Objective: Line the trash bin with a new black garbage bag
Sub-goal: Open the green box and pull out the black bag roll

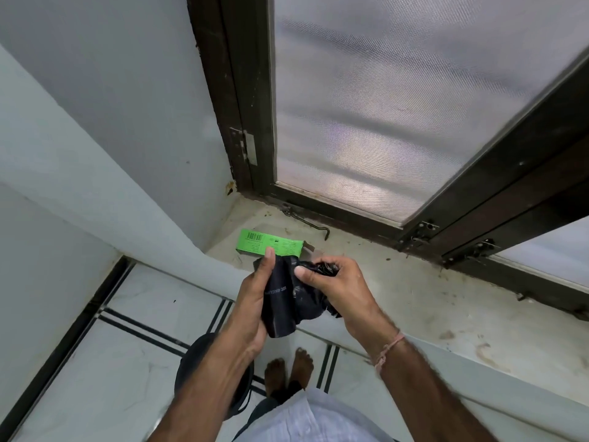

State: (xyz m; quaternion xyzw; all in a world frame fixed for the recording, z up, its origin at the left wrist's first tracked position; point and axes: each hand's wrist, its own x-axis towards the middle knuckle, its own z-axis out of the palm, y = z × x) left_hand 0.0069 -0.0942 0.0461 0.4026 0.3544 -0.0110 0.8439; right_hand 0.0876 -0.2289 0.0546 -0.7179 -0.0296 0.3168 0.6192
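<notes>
With the bin [191,362] low on the floor by my feet, my left hand [255,301] closes around the bag roll [280,301], its long axis pointing away from me, while my right hand [331,285] pinches a loose bag end, which I next must pull free, near the green box [271,244].

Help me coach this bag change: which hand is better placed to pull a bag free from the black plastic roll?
Probably the right hand. It already pinches the crumpled loose end of the black plastic garbage bag roll, while the left hand cradles the still-rolled part and can act as the anchor.
</notes>
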